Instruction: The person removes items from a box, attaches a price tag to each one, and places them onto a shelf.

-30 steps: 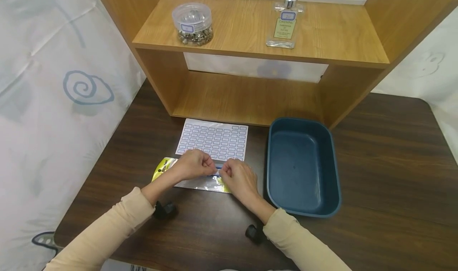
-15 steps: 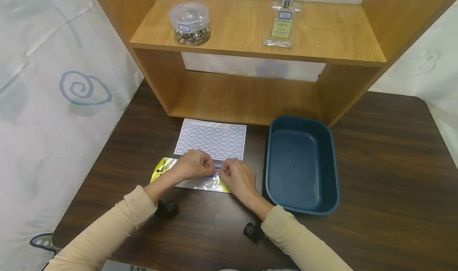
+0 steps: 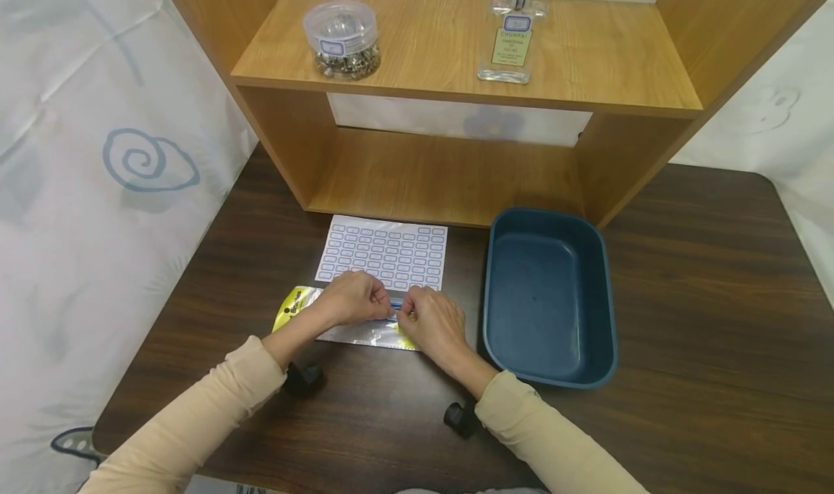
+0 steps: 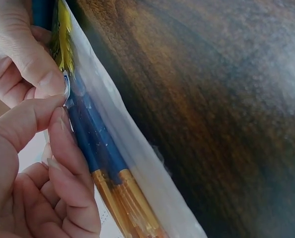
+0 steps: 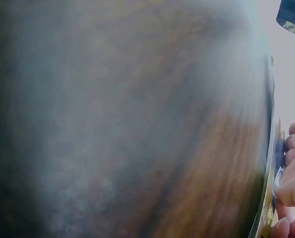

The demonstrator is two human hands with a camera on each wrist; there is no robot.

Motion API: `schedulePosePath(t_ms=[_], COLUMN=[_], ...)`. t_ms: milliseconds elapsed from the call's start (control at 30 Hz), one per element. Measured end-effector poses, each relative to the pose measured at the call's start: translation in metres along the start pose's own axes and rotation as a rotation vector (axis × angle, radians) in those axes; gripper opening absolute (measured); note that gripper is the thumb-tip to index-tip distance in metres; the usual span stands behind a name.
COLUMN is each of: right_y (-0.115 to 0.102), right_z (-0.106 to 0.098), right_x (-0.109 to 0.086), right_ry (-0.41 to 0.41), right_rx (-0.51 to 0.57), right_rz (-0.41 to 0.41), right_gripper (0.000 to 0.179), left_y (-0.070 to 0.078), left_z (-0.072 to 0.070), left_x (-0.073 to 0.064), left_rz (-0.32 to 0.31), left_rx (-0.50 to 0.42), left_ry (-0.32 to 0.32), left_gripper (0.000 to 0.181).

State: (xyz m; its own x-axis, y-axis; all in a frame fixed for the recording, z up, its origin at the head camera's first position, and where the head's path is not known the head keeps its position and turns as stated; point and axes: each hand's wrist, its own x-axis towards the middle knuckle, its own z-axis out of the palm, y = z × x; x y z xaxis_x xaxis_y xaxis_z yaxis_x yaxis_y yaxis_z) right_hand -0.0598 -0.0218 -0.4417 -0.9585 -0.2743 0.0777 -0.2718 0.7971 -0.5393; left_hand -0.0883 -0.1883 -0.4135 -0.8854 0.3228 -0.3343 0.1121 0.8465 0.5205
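Observation:
Between the fingertips of both hands is a small white sticker label with a blue border [image 4: 66, 88]. My left hand [image 3: 355, 298] pinches one side of it with thumb and forefinger, and my right hand [image 3: 435, 321] pinches the other. Both are held over a clear plastic pack of paintbrushes [image 3: 365, 332], which has a yellow printed end. In the left wrist view, blue handles [image 4: 103, 136] and gold-coloured lower parts show through the plastic. Just behind the pack lies a white sheet of blue-bordered labels [image 3: 384, 255]. Only fingers [image 5: 291, 191] appear at the right edge of the right wrist view.
A dark blue plastic bin [image 3: 534, 298] stands right of my right hand. Behind is a wooden shelf unit [image 3: 423, 59], bearing a labelled clear jar of small metal pieces [image 3: 345, 61] and a labelled glass perfume bottle [image 3: 511, 48]. All this stands on a dark wooden table [image 3: 704, 298].
Both hands stay over the pack, the fingertips shifting only slightly around the label. The head view has drifted a little; the other things keep their places.

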Motion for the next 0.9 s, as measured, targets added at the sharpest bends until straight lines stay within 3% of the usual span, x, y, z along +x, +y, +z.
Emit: schedulePosePath(t_ms=[400,900], right_y=[0.0023,0.0044], right_z=[-0.0019,-0.0041], right_x=[0.0013,-0.0007], right_ry=[-0.004,-0.037], right_rx=[0.023,0.081], right_rz=[-0.006,0.012], right_gripper=[0.020,0.019], left_y=[0.0020,-0.0028], left_z=[-0.0017,-0.0002], left_x=[0.0010,0.0042], left_rz=[0.001,-0.073], left_rx=[-0.008,-0.017], left_ry=[0.007,-0.006], left_gripper=[0.014,0.029])
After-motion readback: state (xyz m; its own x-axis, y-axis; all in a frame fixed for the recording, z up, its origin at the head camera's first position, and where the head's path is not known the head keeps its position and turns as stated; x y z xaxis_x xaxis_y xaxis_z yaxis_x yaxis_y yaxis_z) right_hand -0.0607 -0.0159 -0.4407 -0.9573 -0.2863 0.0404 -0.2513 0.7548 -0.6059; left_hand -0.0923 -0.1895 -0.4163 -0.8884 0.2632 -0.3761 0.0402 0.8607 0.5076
